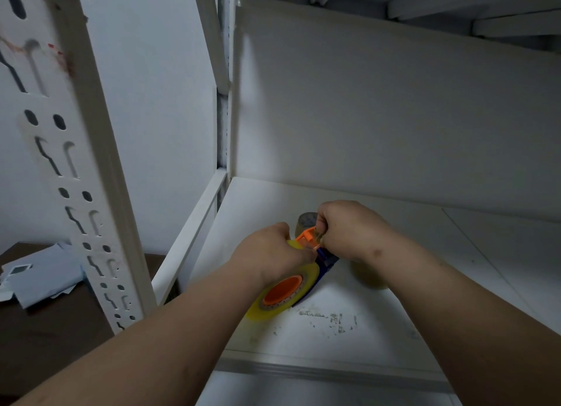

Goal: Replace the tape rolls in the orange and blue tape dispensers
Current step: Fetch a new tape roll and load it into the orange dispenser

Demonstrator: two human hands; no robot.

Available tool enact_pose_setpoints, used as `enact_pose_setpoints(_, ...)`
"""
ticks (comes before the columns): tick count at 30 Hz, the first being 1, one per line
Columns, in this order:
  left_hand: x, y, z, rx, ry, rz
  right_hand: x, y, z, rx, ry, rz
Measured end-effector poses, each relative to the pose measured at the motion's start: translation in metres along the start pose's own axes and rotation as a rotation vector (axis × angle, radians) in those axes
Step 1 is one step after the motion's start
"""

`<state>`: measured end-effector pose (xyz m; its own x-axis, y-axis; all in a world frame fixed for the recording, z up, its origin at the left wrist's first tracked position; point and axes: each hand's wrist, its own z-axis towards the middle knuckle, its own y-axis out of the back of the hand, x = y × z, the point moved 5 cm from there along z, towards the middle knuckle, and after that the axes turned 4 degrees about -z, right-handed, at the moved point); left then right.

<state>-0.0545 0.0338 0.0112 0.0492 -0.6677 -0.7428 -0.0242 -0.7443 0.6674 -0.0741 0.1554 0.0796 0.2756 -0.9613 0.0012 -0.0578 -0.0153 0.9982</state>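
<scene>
Holding the dispenser [315, 255] and its yellow roll [282, 290], the left hand [270, 254] grips tight. The right hand [349, 229] pinches the tape end by the orange cutter [306, 237], just past the roll.

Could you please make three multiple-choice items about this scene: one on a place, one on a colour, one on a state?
1. Where does the loose clear tape roll lie?
A. white shelf
B. brown table
C. floor

2. What colour is the hub inside the yellow tape roll?
A. green
B. orange
C. black

3. What is the left hand doing?
A. hanging free
B. holding paper
C. gripping the dispenser

Answers: 1 A, it sits on the white shelf under the right hand; 2 B, the centre is orange; 3 C, its fingers close on the dispenser.
</scene>
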Motion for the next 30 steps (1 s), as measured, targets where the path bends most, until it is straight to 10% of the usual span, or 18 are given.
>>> enact_pose_setpoints(21, 0.006, -0.004, -0.001, -0.037, 0.083, 0.112, 0.001, 0.009, -0.008, 0.209, -0.025, 0.157)
enact_pose_setpoints(30, 0.004, -0.005, -0.01, -0.028, 0.008, 0.123, 0.002, -0.002, -0.002, 0.056, -0.079, 0.079)
